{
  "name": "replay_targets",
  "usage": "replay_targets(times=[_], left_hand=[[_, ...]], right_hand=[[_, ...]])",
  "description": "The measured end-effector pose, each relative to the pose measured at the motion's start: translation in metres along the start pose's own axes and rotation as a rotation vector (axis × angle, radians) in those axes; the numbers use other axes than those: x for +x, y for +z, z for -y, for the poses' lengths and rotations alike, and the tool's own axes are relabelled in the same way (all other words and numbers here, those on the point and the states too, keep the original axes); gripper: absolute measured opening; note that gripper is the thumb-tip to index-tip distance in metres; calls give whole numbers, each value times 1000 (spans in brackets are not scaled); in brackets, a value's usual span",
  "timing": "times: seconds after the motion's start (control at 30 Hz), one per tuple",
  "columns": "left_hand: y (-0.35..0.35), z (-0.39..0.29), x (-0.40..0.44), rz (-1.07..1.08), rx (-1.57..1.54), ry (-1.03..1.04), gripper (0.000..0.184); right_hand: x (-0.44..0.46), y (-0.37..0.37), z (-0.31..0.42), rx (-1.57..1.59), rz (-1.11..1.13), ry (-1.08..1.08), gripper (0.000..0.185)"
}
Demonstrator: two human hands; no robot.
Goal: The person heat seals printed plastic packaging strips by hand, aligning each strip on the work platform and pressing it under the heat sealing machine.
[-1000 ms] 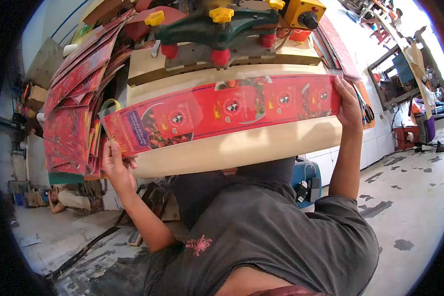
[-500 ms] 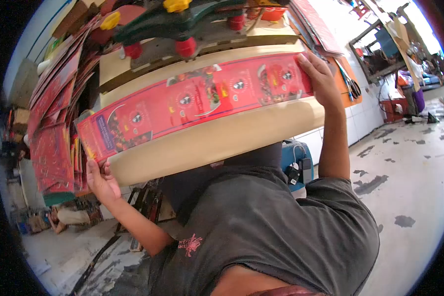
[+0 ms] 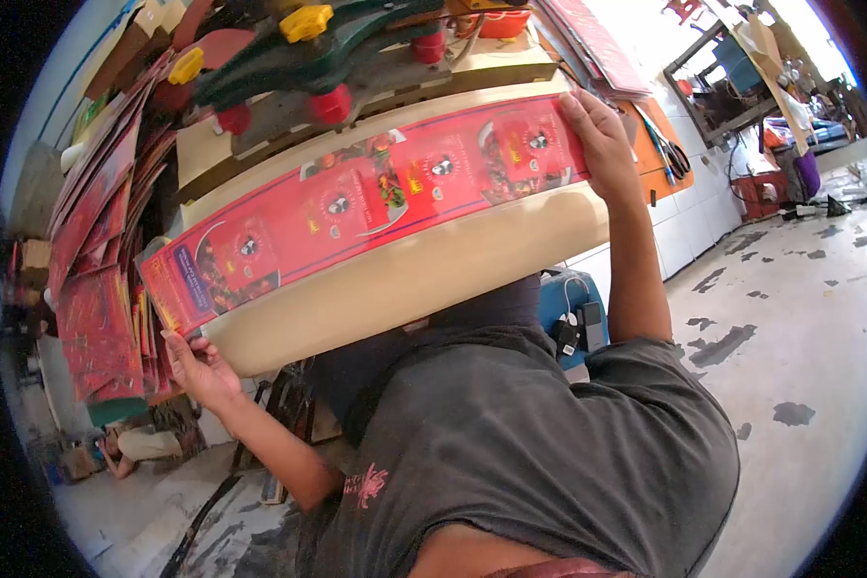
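Observation:
A long red printed sheet stretches across the view above a pale, curved-edged board. My left hand pinches its lower left corner between thumb and fingers. At the sheet's right end, my right hand grips the edge, with the thumb on top. Behind the sheet stands a dark green machine clamp with yellow knobs and red feet. Stacked red printed sheets lie at the left, close to my left hand.
Scissors lie on an orange board at the right. A pile of red sheets is at the back right. A blue box with black adapters stands below the board. Another person is low at the far left.
The view has shifted, so machine, board and stacks appear further left and more tilted. Both hands still hold the red sheet, which also slants more in the view.

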State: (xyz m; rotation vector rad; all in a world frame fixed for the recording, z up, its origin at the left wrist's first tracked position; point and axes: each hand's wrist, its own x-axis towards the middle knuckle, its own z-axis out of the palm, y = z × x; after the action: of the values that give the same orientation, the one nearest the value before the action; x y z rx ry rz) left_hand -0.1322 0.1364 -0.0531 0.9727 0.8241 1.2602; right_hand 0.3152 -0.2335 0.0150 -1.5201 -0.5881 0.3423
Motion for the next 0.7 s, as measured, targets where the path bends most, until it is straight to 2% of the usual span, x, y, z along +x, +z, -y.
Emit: replay_targets(times=[0.13, 0.17, 0.2, 0.27, 0.33, 0.4, 0.47, 0.7], left_hand=[[20, 2, -8, -72, -23, 94, 21], [40, -6, -17, -179, -57, 77, 19], [37, -6, -15, -192, -50, 92, 19], [26, -4, -13, 9, -80, 50, 17], [28, -3, -14, 8, -80, 56, 17], [29, 0, -13, -41, -31, 63, 23], [31, -1, -14, -63, -44, 45, 22], [28, 2, -15, 9, -90, 41, 18]], right_hand=[[3, -3, -10, -30, -10, -3, 31], [2, -1, -11, -48, -38, -31, 31], [2, -7, -11, -145, -23, -48, 30], [-3, 8, 0, 52, -41, 0, 29], [2, -7, -15, 48, 21, 8, 31], [0, -4, -16, 91, -13, 26, 33], [-2, -2, -14, 91, -3, 27, 35], [-1, -7, -19, 83, 23, 27, 38]])
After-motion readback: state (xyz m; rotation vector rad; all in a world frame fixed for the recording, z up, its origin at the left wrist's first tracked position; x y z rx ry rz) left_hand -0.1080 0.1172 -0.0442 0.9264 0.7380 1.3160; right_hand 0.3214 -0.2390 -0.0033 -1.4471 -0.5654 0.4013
